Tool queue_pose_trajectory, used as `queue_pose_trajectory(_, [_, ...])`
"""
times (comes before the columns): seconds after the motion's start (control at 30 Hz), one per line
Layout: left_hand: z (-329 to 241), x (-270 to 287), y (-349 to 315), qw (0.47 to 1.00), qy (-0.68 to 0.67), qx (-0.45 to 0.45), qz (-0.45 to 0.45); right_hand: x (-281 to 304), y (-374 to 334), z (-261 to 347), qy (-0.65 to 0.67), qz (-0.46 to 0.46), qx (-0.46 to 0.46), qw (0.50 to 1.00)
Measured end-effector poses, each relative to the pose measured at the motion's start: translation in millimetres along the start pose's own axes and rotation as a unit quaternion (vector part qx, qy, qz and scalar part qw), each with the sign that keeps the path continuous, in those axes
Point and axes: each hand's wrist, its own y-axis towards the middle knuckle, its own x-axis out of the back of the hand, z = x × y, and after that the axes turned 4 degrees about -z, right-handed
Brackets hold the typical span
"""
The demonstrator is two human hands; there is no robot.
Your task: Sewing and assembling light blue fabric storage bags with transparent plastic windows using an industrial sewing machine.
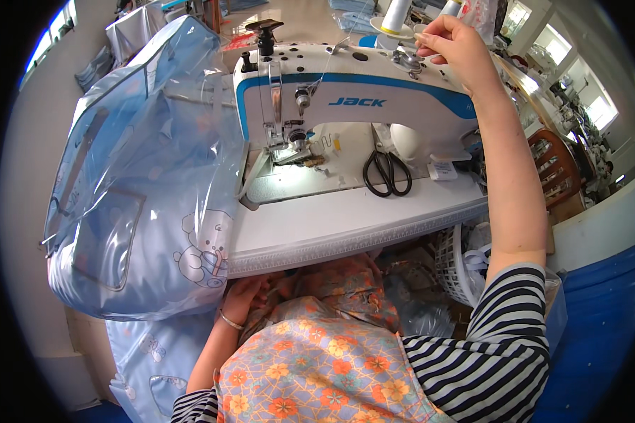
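A white sewing machine (430, 102) with a blue stripe stands across the white table in front of me. My right hand (453, 48) is raised above its far right end, thumb and fingers pinched together beside the metal bobbin winder (406, 62). Whatever lies between those fingertips is too small to make out. Down at the table's front edge, my left hand (241, 299) rests low near my lap, its fingers partly hidden. Beside it, a clear plastic bag holding light blue, bear-printed fabric (141, 211) hangs over the table's left side. White thread cones (396, 15) stand behind the machine.
Black-handled scissors (386, 175) lie on the table under the machine arm. A ruler strip (360, 243) runs along the table's front edge. Below right is a white plastic basket (449, 264). Behind it stands a brown wooden chair (554, 166). More blue fabric (148, 359) hangs at lower left.
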Motion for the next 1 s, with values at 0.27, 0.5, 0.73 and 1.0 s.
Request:
queue_pose_trajectory(0.27, [2.5, 0.9, -3.7, 0.999, 0.019, 0.016, -0.028, 3.7, 25.8, -39.0, -0.025, 0.068, 0.035, 0.997])
queue_pose_trajectory(0.5, [13.2, -16.3, -8.6, 0.956, 0.221, -0.193, -0.015, 18.6, 27.8, -38.8, -0.060, 0.073, -0.028, 0.995])
queue_pose_trajectory(0.73, [-101.9, -24.1, -79.8, 0.728, 0.444, -0.506, -0.131, -81.3, -104.8, 32.7, -0.020, -0.120, 0.067, 0.990])
queue_pose_trajectory(1.0, [-183.8, -26.5, -3.2, 0.636, 0.529, -0.537, -0.163, -211.7, -246.2, 59.3, 0.131, 0.138, 0.169, 0.967])
